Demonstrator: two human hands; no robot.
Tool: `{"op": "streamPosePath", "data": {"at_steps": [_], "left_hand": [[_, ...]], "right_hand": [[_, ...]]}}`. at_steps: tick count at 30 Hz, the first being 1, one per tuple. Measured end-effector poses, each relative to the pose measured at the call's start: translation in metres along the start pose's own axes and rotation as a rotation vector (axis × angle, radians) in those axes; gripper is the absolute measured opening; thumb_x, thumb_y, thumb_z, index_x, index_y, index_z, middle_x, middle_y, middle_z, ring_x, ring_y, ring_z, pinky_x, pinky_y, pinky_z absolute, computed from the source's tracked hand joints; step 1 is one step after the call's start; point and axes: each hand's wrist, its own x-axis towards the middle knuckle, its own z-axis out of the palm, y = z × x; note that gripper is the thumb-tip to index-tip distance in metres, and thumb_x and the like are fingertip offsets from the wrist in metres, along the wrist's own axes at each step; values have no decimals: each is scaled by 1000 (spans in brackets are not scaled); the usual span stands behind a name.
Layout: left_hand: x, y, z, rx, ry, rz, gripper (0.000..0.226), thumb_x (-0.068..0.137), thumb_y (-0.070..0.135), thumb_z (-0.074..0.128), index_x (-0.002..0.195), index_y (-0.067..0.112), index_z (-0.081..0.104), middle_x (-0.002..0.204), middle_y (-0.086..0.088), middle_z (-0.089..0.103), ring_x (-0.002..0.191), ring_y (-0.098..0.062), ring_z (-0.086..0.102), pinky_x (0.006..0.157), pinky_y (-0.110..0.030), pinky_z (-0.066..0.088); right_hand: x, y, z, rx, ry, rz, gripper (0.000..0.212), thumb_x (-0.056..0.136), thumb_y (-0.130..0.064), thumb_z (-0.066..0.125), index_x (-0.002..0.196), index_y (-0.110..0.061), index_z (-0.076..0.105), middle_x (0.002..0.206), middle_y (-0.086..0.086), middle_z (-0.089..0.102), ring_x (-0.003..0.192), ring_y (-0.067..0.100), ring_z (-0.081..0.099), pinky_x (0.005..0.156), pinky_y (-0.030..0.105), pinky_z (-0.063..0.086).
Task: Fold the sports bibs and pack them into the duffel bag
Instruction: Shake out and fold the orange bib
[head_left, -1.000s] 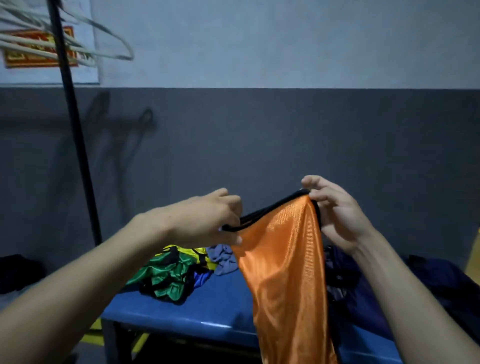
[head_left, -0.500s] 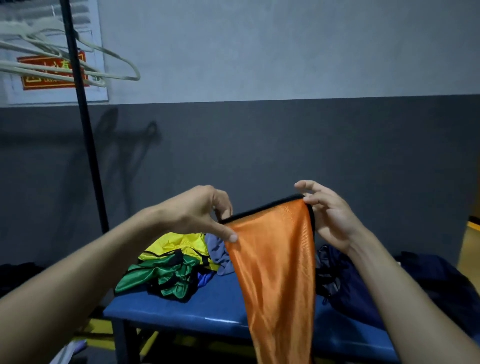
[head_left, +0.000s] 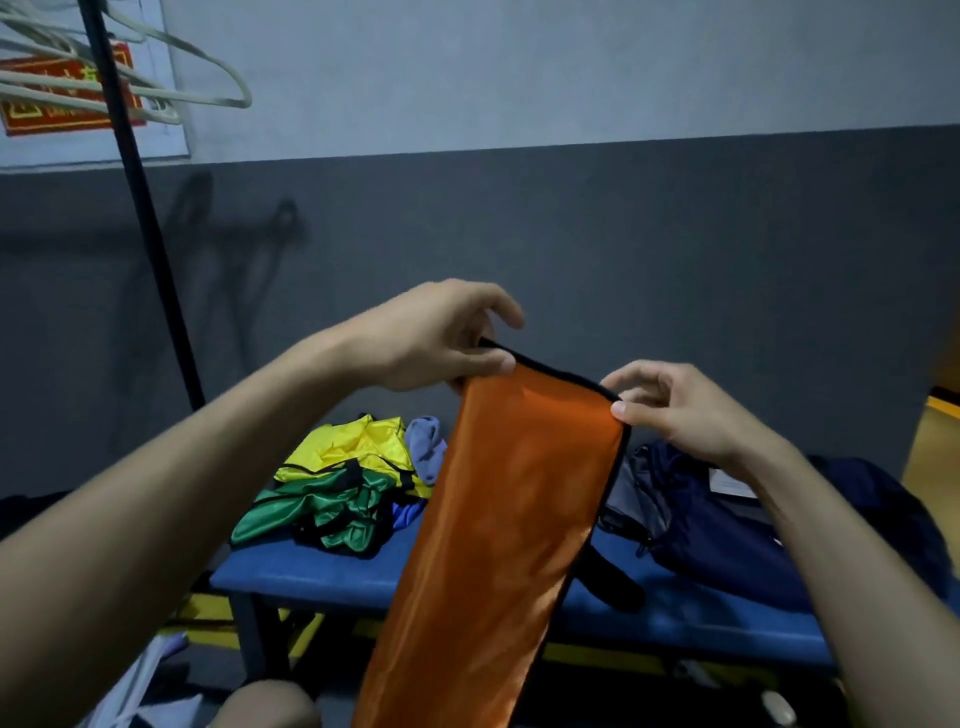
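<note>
Left hand (head_left: 436, 338) is pinching the top left corner of the orange bib (head_left: 509, 519), thumb and fingers clamped on its black-trimmed edge. Right hand (head_left: 675, 410) is pinching the top right corner the same way. Bib is hanging lengthwise, folded narrow, held up in front of the blue bench (head_left: 311, 577). On the bench behind, left of the bib, a yellow bib (head_left: 358, 447) and a green bib (head_left: 317, 509) are lying in a heap with a grey-blue cloth (head_left: 426, 447). Navy duffel bag (head_left: 727, 540) is sitting on the bench right of the bib, under the right wrist. Black pole (head_left: 140, 208) and hangers (head_left: 156, 67) are standing far left.
</note>
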Motion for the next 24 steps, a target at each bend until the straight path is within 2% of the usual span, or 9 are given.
{"op": "streamPosePath", "data": {"at_steps": [2, 4, 7, 11, 15, 17, 19, 22, 24], "left_hand": [[1, 3, 8, -1, -174, -86, 36, 94, 28, 72, 128, 19, 63, 83, 2, 74, 71, -14, 74, 67, -27, 59], [1, 4, 18, -106, -317, -130, 29, 94, 25, 72, 121, 15, 68, 84, -2, 76, 74, -17, 75, 69, -29, 61], [9, -2, 32, -441, -406, -111, 19, 96, 21, 69, 103, 4, 71, 87, -7, 76, 77, -21, 73, 74, -32, 60], [39, -34, 43, -827, -128, -106, 14, 96, 13, 68, 93, 0, 66, 71, -9, 64, 64, -16, 63, 64, -24, 54], [57, -102, 43, -1073, 156, -179, 15, 96, 16, 68, 81, 12, 68, 75, -2, 60, 64, -13, 59, 70, -29, 57], [55, -146, 52, -1034, 299, -246, 14, 97, 17, 68, 85, 9, 69, 77, -4, 59, 63, -13, 58, 71, -30, 56], [47, -190, 71, -937, 403, -353, 19, 98, 18, 66, 86, 4, 69, 72, -3, 58, 60, -11, 54, 68, -28, 53], [25, -252, 118, -862, 462, -538, 30, 99, 19, 64, 88, -9, 64, 66, -4, 53, 55, -12, 48, 60, -27, 47], [9, -289, 152, -845, 478, -686, 26, 99, 17, 63, 80, -1, 63, 55, 5, 49, 52, -13, 43, 53, -24, 39]], "right_hand": [[-6, -3, -8, -22, -7, 35, 17, 95, -15, 69, 105, -29, 72, 96, 0, 77, 72, 15, 70, 69, 27, 52], [-11, -10, -18, 12, 33, 61, 18, 95, -7, 68, 103, -23, 73, 91, 6, 74, 50, 15, 54, 48, 24, 44], [-1, -30, -35, -8, 148, 44, 17, 95, 2, 63, 104, -11, 70, 81, 11, 64, 42, 10, 52, 37, 21, 40], [73, -71, -40, 63, 297, 25, 19, 98, 8, 55, 108, -7, 62, 82, 15, 60, 47, 12, 68, 43, 24, 55], [190, -85, 4, 48, 318, -33, 21, 97, 5, 56, 102, -14, 62, 92, 11, 63, 57, 19, 74, 52, 36, 62], [242, -72, 50, -46, 305, -45, 25, 93, 4, 58, 91, -20, 64, 87, 7, 67, 58, 21, 74, 48, 35, 59], [281, -43, 106, -129, 254, -41, 28, 89, 3, 60, 82, -25, 64, 77, 2, 70, 55, 17, 73, 43, 27, 52], [312, 17, 196, -123, 149, 10, 24, 89, 1, 63, 88, -22, 68, 65, -3, 66, 40, 1, 59, 39, 14, 41], [319, 59, 253, -101, 72, 36, 24, 88, 2, 64, 92, -20, 71, 62, -7, 64, 43, -3, 55, 48, 10, 41]]}}
